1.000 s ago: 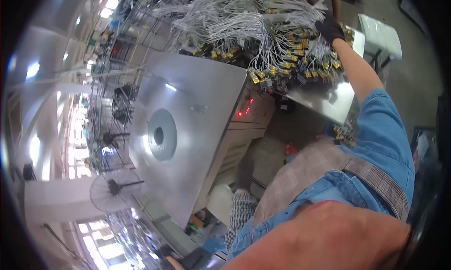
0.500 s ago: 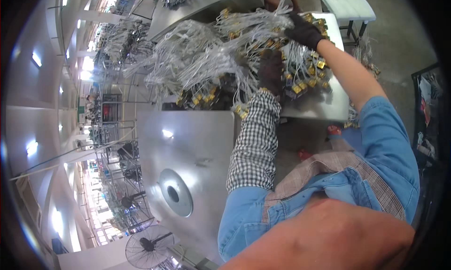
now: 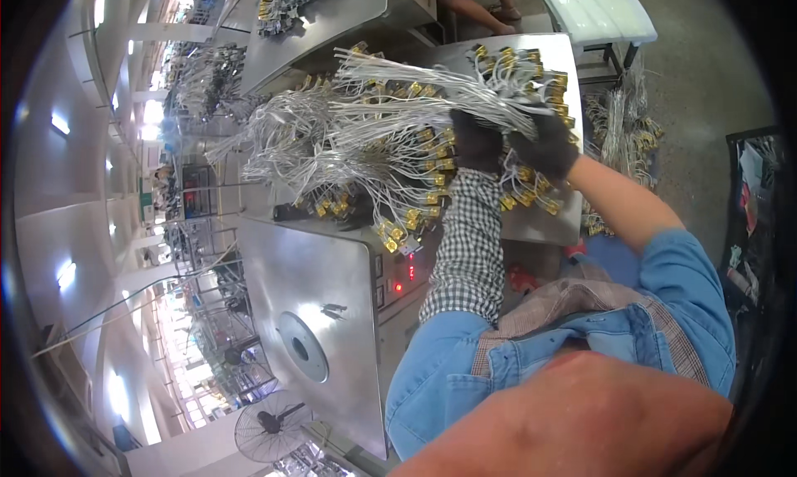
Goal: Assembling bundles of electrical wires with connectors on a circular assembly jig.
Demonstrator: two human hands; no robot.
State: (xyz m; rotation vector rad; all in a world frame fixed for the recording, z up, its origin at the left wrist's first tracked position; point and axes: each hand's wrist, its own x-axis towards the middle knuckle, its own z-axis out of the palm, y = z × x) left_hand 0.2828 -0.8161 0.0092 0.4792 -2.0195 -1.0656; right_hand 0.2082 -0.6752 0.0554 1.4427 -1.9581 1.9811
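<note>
A long bundle of grey-white cables (image 3: pixel 432 85) stretches across the worktable, with yellow-wrapped square connectors along the pile. My right hand (image 3: pixel 544 147), in a dark glove, is closed around the bundle's right end. Close on its left, my left hand (image 3: pixel 478 143) grips the same bundle from the near side, also in a dark glove; its fingertips are partly hidden by the cables. A black-and-white checked sleeve covers my left forearm. More cables (image 3: pixel 315 166) lie tangled to the left, and their yellow connectors (image 3: pixel 398 230) hang over the near side.
A steel cabinet top (image 3: pixel 328 253) with a round disc (image 3: pixel 303 347) stands near left; red lights (image 3: pixel 404 273) glow on its side. Beyond the pile are another steel table (image 3: pixel 344 29) and a person's arm (image 3: pixel 469 14). A pale stool (image 3: pixel 599 14) and floor-level cables (image 3: pixel 618 136) are right.
My hands have come together on the bundle, the right one moving nearer to me. The cables now lie straighter and more sideways. The view has shifted, showing the cabinet's red lights.
</note>
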